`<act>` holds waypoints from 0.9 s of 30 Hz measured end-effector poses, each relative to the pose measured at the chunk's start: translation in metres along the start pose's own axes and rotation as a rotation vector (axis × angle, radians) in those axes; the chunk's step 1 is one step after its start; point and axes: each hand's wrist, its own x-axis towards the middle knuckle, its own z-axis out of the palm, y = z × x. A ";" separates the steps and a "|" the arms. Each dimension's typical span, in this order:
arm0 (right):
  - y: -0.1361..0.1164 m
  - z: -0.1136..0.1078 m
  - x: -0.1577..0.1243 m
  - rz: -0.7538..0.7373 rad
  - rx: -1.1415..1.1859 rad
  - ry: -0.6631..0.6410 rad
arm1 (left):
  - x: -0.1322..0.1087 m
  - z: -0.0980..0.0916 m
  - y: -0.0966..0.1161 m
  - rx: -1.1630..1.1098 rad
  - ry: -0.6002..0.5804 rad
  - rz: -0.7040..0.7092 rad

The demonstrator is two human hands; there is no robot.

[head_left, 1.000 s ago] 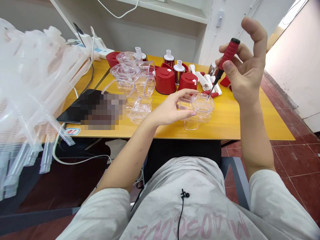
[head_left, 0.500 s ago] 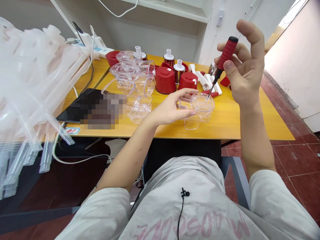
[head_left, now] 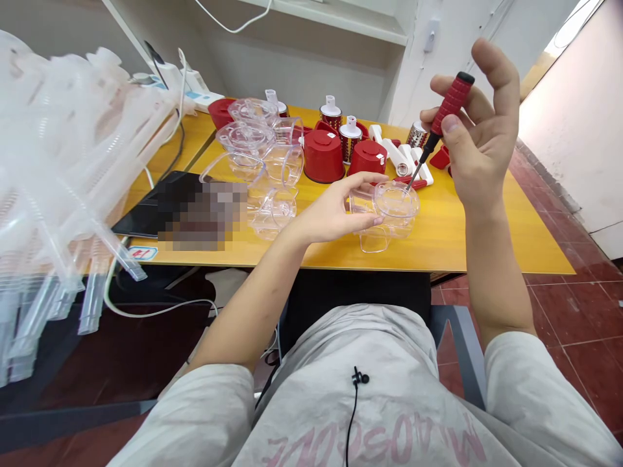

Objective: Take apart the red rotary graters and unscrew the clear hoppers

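On the yellow table stands a clear plastic housing with a round rim. My left hand is closed around its left side, thumb at the front and fingers behind. My right hand pinches the red grip of a screwdriver between thumb and fingers, the index finger raised. The screwdriver is tilted, and its thin shaft runs down to the rim's right rear part. Whether a screw sits under the tip is too small to tell. Behind the housing lie white cranked parts and a red cup-shaped part.
Several more clear housings are stacked left of my left hand. Metal grater drums with white tops and another red cup stand behind. A black tablet-like object and a heap of bagged clear plastic tubes lie left.
The screwdriver's handle and my right hand have shifted slightly right, tilting the tool a little more. My left hand still grips the clear housing in the same place.
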 end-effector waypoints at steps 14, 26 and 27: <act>-0.018 0.005 -0.003 0.147 -0.053 -0.024 | 0.000 0.001 -0.002 -0.008 0.004 0.001; 0.004 0.019 -0.014 0.146 -0.049 0.089 | 0.001 0.000 -0.002 -0.038 -0.001 -0.010; 0.004 0.018 -0.015 0.162 -0.016 0.056 | 0.001 0.000 -0.002 -0.038 -0.001 -0.012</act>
